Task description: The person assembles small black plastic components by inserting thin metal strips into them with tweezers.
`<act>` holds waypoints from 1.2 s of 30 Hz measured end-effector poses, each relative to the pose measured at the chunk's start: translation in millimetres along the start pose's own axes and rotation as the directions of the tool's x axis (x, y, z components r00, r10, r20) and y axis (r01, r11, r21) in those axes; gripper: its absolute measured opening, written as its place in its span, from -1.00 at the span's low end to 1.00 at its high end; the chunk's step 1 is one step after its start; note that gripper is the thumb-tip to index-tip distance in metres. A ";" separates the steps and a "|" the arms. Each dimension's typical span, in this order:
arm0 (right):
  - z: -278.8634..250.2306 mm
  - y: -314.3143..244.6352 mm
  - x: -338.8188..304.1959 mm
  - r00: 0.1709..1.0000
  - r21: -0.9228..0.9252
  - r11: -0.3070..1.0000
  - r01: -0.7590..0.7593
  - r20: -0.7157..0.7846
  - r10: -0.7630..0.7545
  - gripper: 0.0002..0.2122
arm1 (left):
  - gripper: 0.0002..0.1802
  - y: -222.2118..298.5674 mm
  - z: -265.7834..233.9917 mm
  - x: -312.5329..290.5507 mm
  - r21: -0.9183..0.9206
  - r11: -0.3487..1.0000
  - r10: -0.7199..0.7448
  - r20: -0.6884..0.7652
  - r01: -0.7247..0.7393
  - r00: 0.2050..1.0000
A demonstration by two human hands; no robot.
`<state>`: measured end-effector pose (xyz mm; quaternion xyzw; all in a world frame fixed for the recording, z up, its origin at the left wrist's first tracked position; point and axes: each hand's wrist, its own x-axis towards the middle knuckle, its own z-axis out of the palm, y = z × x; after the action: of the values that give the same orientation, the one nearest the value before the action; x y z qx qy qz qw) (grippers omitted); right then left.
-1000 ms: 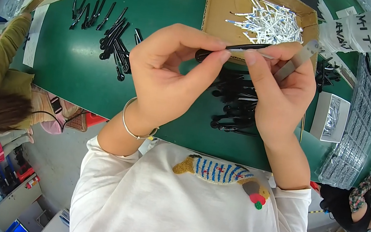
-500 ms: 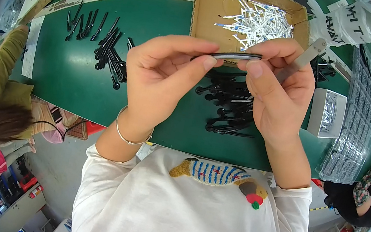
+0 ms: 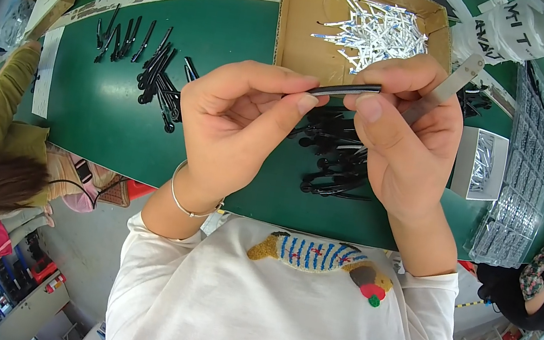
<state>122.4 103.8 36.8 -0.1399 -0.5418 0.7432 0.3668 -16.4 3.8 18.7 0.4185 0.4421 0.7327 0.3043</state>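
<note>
Between both hands, above the green table, is a slim glossy black plastic strip (image 3: 345, 90). My left hand (image 3: 226, 123) pinches its left end between thumb and fingertips. My right hand (image 3: 409, 145) is closed, its thumb and fingers on the strip's right end. Flat grey metal tweezers (image 3: 450, 86) are also tucked in the right hand, the broad end sticking out up and to the right; the fingers hide the rest. Under the hands lies a pile of similar black parts (image 3: 334, 180), partly covered by the right hand.
A cardboard tray (image 3: 300, 39) of small white-and-blue strips stands beyond my hands. Right of me are a white box (image 3: 488, 191) with thin silvery pieces and clear compartment trays (image 3: 526, 160). More black parts (image 3: 158, 77) lie left. One person (image 3: 1, 148) sits left, another (image 3: 526, 292) right.
The black strip has turned in my fingers: its pale inner face showed before, and its glossy black side shows now. Both hands keep their hold, with the left fingers slightly lower.
</note>
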 end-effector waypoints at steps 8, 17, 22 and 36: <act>5.3 -6.8 2.0 0.998 -0.105 0.994 0.022 -0.060 -0.028 -0.82 | -0.83 -1.0 1.7 -4.2 -0.037 0.999 0.012 -0.015 -0.012 1.000; -1.0 -0.5 0.2 0.984 -0.112 0.978 0.175 -0.021 -0.178 -0.82 | -0.80 5.5 5.6 -8.1 0.153 0.986 0.069 -0.037 -0.062 0.997; -1.6 0.9 0.3 0.979 -0.156 0.969 0.193 -0.027 -0.200 -0.83 | -0.80 9.1 6.2 -9.4 0.265 0.962 0.087 -0.057 -0.069 0.995; 6.8 -14.9 9.8 0.986 0.118 0.989 -0.086 -0.132 0.101 -0.90 | -0.83 10.2 0.9 -7.6 0.301 0.944 0.113 0.085 -0.134 0.990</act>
<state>117.3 108.0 54.8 -0.1951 -0.4655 0.7775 0.3752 -12.8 -6.4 25.5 0.5116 0.5127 0.6587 0.2039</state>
